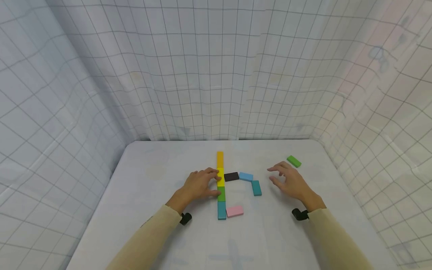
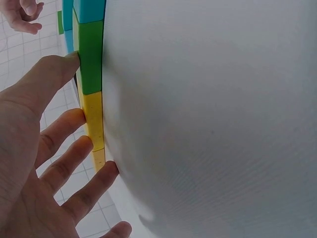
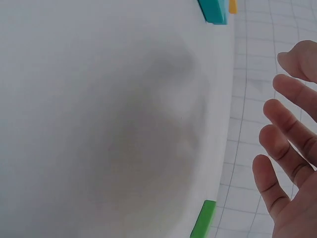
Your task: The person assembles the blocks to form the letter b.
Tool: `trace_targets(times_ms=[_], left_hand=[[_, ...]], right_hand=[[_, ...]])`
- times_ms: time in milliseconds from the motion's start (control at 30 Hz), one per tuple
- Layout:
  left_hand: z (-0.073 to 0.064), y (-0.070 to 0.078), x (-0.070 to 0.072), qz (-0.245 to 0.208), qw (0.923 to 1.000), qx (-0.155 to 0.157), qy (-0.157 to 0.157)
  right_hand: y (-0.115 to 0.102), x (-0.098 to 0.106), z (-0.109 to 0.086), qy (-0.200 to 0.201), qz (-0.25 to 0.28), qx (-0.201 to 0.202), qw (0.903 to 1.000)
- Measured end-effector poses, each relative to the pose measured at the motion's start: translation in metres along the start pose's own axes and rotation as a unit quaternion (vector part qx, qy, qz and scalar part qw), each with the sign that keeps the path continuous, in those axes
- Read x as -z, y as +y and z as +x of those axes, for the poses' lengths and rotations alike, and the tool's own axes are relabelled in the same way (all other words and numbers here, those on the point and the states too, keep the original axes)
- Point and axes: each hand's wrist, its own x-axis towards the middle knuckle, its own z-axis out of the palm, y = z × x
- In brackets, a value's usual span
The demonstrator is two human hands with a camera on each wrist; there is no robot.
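Observation:
A straight column of blocks stands end to end: orange, yellow, green and teal. My left hand touches its left side, fingertips on the yellow block and thumb on the green one, fingers spread. From the yellow block a black block and a light blue block run rightward, then a second teal block angles down. A pink block lies beside the lower teal one. My right hand hovers over the table, holding nothing, fingers relaxed and apart.
A loose green block lies at the back right, just beyond the right hand. White gridded curtains rise around the back and sides of the white table. Each wrist wears a small black camera.

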Motion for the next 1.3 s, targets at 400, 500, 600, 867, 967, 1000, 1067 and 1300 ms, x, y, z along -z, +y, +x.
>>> trace_targets(times_ms=[400, 500, 600, 867, 967, 1000, 1067, 1300], left_hand=[[-0.002, -0.001, -0.001, -0.004, 1.0000, -0.003, 0.002], [-0.002, 0.000, -0.002, -0.003, 1.0000, -0.003, 0.004], [-0.002, 0.000, -0.002, -0.004, 1.0000, -0.001, 0.003], [-0.004, 0.003, 0.001, -0.001, 1.0000, 0.002, 0.004], [-0.004, 0.003, 0.001, -0.006, 1.0000, 0.000, 0.004], [-0.004, 0.003, 0.002, -0.009, 0.9999, -0.001, 0.005], [-0.004, 0.003, 0.002, -0.014, 0.9999, -0.001, 0.006], [-0.004, 0.002, 0.002, -0.014, 0.9999, -0.001, 0.004]], right_hand=[[0.023, 0.011, -0.003, 0.037, -0.001, -0.028, 0.9989], [0.028, 0.013, -0.004, 0.045, -0.003, -0.036, 0.9984], [0.034, 0.014, -0.005, 0.048, 0.003, -0.054, 0.9974], [0.052, 0.019, -0.006, 0.049, 0.032, -0.098, 0.9935], [0.059, 0.020, -0.005, 0.056, 0.043, -0.120, 0.9903], [0.061, 0.021, -0.005, 0.056, 0.047, -0.128, 0.9891], [0.065, 0.023, -0.003, 0.055, 0.059, -0.150, 0.9854], [0.073, 0.029, 0.002, 0.037, 0.075, -0.216, 0.9727]])
